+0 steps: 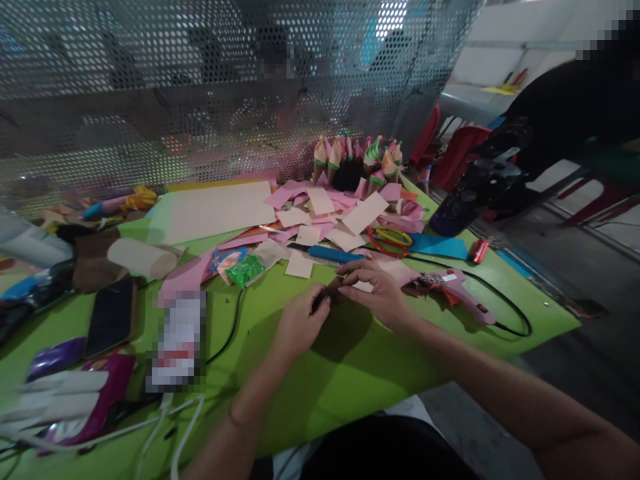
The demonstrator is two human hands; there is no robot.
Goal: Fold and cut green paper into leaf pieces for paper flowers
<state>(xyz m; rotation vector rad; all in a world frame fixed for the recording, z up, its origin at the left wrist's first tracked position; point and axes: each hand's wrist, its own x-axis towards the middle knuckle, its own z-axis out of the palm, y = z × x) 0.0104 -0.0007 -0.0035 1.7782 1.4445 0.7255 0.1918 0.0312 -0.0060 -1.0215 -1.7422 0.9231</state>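
Note:
Over the green tabletop [400, 373], my two hands meet around a small dark brown piece [338, 288], perhaps rolled; its exact kind is hard to make out. My left hand [300, 321] pinches its near end between thumb and fingers. From the other side, my right hand [376, 292] holds it with bent fingers, thumb beneath. Just beyond my fingers lies a blue-handled tool [334, 255] with a dark tip. Cream paper pieces [300, 264] are scattered around it. A pink glue gun [457, 293] rests to the right of my right hand.
Ice-cream-cone crafts [383, 163] stand at the back before a perforated metal screen [200, 100]. Red and yellow scissor-like handles [390, 240] lie beyond my right hand. At left are a dark phone [111, 319], white cables [187, 427] and bags. A person [565, 113] is at right.

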